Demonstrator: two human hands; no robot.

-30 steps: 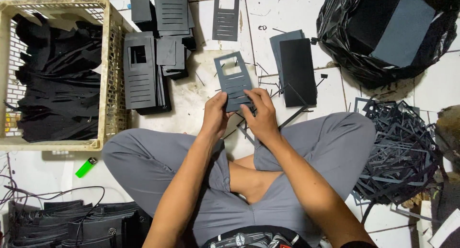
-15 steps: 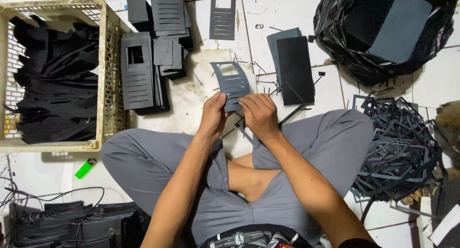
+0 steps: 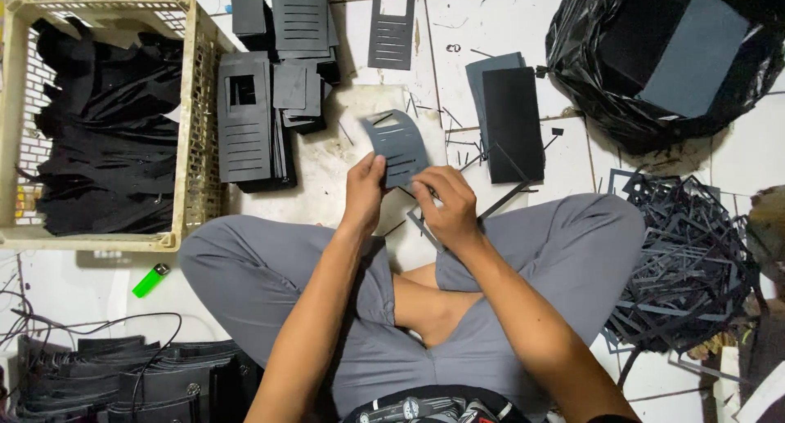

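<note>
- slotted card (image 3: 398,147): dark grey
- crate (image 3: 195,120): pale yellow lattice
- lighter (image 3: 150,280): bright green
- trousers (image 3: 270,276): grey
- bag (image 3: 646,104): glossy black

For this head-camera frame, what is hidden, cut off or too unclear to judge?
- Lower edge of the slotted dark card: covered by the left hand and right hand, head view.
- Right-hand fingertips: curled under, so the exact grip is unclear.
- Contents of the black plastic bag: mostly wrapped, cut off by the top edge.
- Depth of the black pieces in the crate: hidden by the top layers.
- Dark stack at lower left: cut by the bottom edge.
</note>
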